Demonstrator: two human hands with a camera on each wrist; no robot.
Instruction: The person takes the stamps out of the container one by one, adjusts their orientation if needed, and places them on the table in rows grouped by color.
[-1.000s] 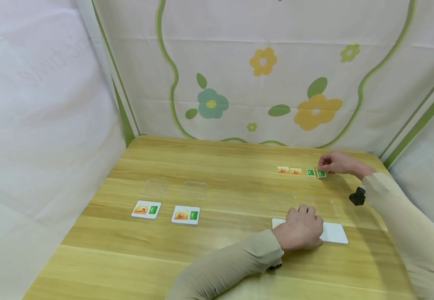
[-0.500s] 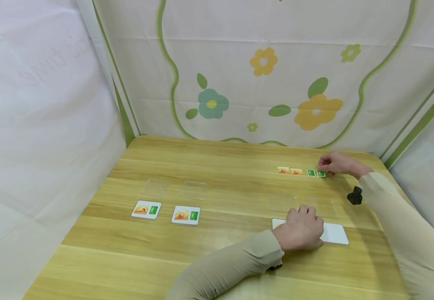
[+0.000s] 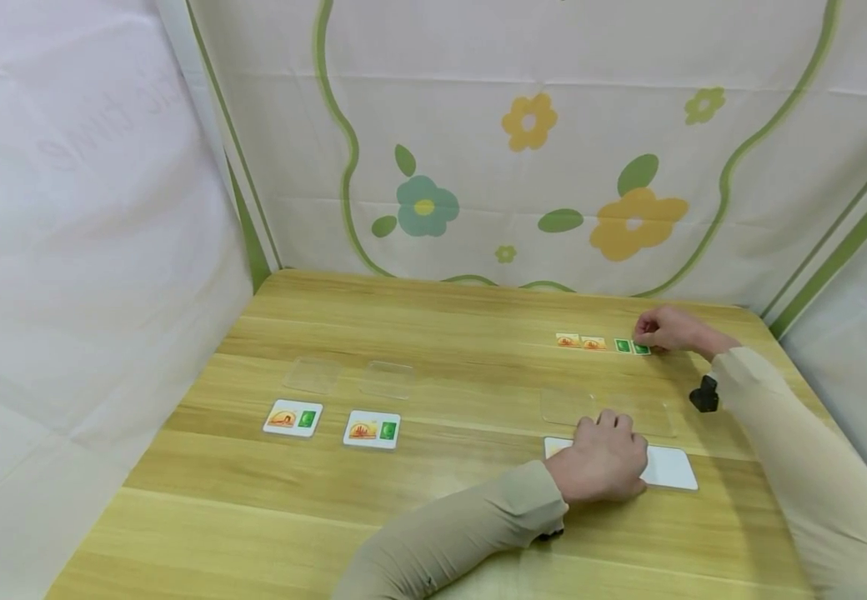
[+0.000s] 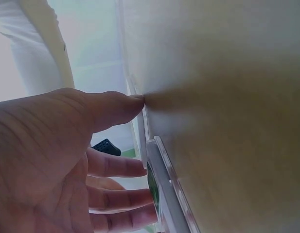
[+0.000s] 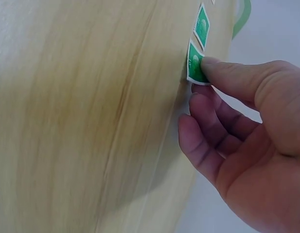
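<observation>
At the back right, my right hand point(image 3: 666, 327) pinches a small green stamp point(image 5: 196, 68), its thumb on the stamp's face and a fingertip at its edge. Beside it lies another green stamp point(image 5: 202, 26), and farther left are two orange stamps point(image 3: 580, 342). My left hand point(image 3: 602, 458) rests across two white cards at the front right. One is a blank white card point(image 3: 669, 467); the other card point(image 3: 556, 446) is mostly hidden by the hand, with a bit of orange print showing. In the left wrist view, thumb and fingertips touch the cards' edges.
Two white cards point(image 3: 293, 418) point(image 3: 371, 430) to the left each bear an orange and a green stamp. Clear plastic pieces point(image 3: 312, 376) lie behind them, and more clear pieces point(image 3: 567, 406) lie behind my left hand. A printed cloth wall point(image 3: 463, 150) stands at the table's back edge.
The right forearm has shifted slightly left, and the pinched green stamp now sits closer in line beside the other green one. My left hand stays in place.
</observation>
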